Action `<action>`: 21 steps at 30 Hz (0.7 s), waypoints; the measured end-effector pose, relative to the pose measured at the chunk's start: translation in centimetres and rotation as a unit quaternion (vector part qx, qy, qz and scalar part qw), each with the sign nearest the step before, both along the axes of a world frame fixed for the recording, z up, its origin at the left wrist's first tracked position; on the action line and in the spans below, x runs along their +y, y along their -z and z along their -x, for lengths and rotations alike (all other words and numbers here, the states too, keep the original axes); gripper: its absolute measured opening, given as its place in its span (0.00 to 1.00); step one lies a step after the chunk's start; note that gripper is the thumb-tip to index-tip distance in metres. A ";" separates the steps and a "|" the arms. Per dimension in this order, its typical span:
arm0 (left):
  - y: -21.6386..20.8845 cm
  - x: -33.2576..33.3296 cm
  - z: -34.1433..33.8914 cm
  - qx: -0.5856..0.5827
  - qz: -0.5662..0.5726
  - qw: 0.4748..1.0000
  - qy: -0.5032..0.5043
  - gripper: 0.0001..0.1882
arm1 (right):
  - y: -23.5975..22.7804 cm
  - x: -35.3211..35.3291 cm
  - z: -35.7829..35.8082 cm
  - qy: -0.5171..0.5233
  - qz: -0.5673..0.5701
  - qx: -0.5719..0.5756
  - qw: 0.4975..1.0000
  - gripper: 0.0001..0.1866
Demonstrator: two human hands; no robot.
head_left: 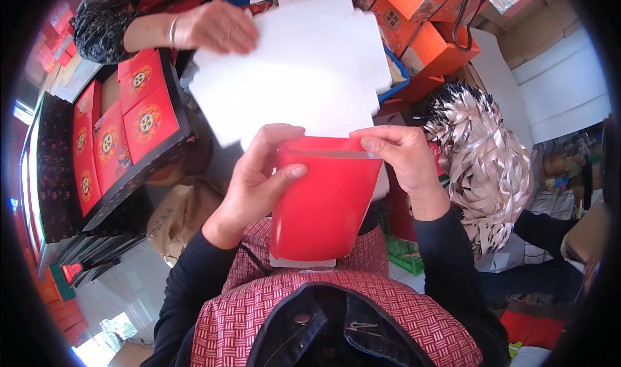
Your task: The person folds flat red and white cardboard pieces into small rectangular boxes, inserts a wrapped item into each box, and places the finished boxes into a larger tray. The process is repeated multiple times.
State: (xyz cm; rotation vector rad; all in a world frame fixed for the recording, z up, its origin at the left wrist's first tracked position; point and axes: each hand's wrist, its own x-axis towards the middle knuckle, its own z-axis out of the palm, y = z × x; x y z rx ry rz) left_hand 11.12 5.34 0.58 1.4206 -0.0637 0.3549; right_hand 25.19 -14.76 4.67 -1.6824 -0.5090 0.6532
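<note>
In front of my apron, both hands hold a red paper box [326, 205] upright, its top slightly parted and its body narrowing downward. My left hand [255, 176] grips its left upper side, thumb on the near face and fingers behind. At the top right corner, my right hand [407, 157] pinches the rim between thumb and fingers. Just beyond the box lies a stack of white card sheets [291, 76] with notched edges. A pale piece [303, 262] shows below the box's bottom edge; what it is I cannot tell.
Another person's hand [217, 27] rests over the card sheets. Red boxes [152, 118] lie in black trays at left, with a brown paper bag [184, 218] beside them. Orange boxes [446, 47] stand at back right. A ribbon bundle [488, 160] and a green crate [404, 257] are at right.
</note>
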 end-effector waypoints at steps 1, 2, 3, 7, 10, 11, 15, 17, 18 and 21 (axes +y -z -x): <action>-0.1 -0.2 0.1 0.022 -0.030 0.999 -0.007 0.18 | -0.2 0.1 0.4 -0.006 0.025 -0.055 0.998 0.11; 0.0 -0.3 0.2 0.031 -0.041 0.999 -0.009 0.18 | 0.6 0.0 0.8 -0.017 0.013 -0.098 0.995 0.11; 0.2 -0.4 0.3 0.039 -0.051 0.998 -0.011 0.18 | 1.0 -0.2 1.0 -0.018 -0.001 -0.097 0.995 0.11; 1.1 -0.5 0.2 0.006 -0.046 0.999 0.009 0.17 | 1.0 -0.8 0.8 -0.059 -0.004 -0.089 0.994 0.10; 0.8 -0.9 0.0 -0.016 -0.027 0.999 0.018 0.18 | -1.0 0.4 -0.5 -0.148 0.032 -0.123 0.981 0.09; 0.5 -1.2 0.1 -0.005 -0.012 1.000 0.022 0.19 | -1.0 1.4 -0.7 -0.177 0.006 -0.123 0.977 0.10; 0.4 -1.2 0.3 0.016 -0.017 0.999 0.030 0.21 | -0.2 3.0 -1.1 -0.208 -0.005 -0.122 0.970 0.10; 0.3 -0.9 0.5 0.026 0.013 0.998 0.048 0.22 | -0.1 3.3 -1.0 -0.201 0.001 -0.132 0.971 0.10; 0.2 -0.8 0.5 0.032 0.011 0.998 0.047 0.22 | -0.3 3.4 -0.6 -0.193 0.002 -0.157 0.969 0.10; 0.1 -0.6 0.4 0.038 0.005 0.999 0.038 0.22 | -0.2 3.5 0.0 -0.193 -0.011 -0.243 0.951 0.09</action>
